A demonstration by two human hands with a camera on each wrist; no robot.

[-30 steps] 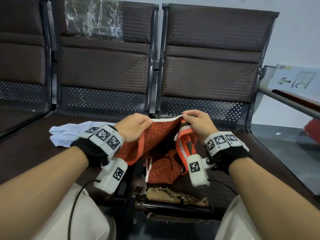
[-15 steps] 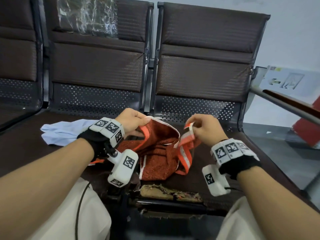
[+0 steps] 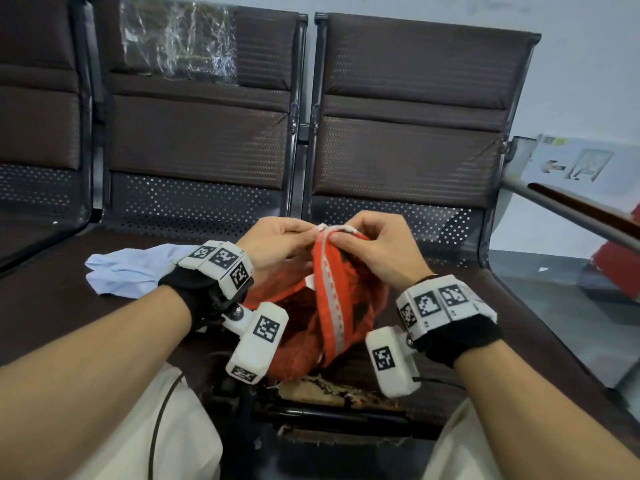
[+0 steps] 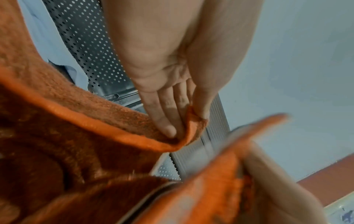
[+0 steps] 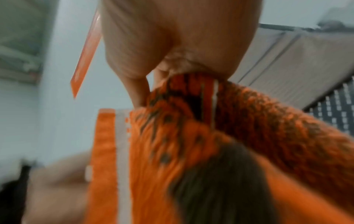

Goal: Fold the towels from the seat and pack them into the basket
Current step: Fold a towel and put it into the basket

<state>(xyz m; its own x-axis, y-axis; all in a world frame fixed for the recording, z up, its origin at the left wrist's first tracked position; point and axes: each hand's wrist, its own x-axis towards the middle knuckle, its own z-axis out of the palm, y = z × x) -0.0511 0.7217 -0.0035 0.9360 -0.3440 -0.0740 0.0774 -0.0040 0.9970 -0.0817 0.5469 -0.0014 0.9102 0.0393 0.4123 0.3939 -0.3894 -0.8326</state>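
Note:
An orange-red towel (image 3: 332, 306) with a white and orange striped border hangs bunched over the front of the dark seat (image 3: 52, 306). My left hand (image 3: 277, 242) and my right hand (image 3: 374, 251) meet above it, each pinching the towel's top edge. In the left wrist view my left hand's fingers (image 4: 164, 115) and thumb nip the orange towel's hem (image 4: 122, 133). The right wrist view shows my right hand's fingers (image 5: 138, 89) holding the towel (image 5: 239, 121), blurred. A pale blue towel (image 3: 131, 271) lies crumpled on the seat to the left. No basket is in view.
Dark padded chair backs (image 3: 408, 126) stand behind the seats, one with clear plastic wrap (image 3: 180, 43) on it. A metal armrest (image 3: 571, 209) runs at the right. The seat's front edge (image 3: 339, 393) is torn. My pale trousers (image 3: 166, 427) sit below.
My hands have come together from apart, bringing the two held parts of the orange towel's edge to meet. The towel now hangs narrower between them.

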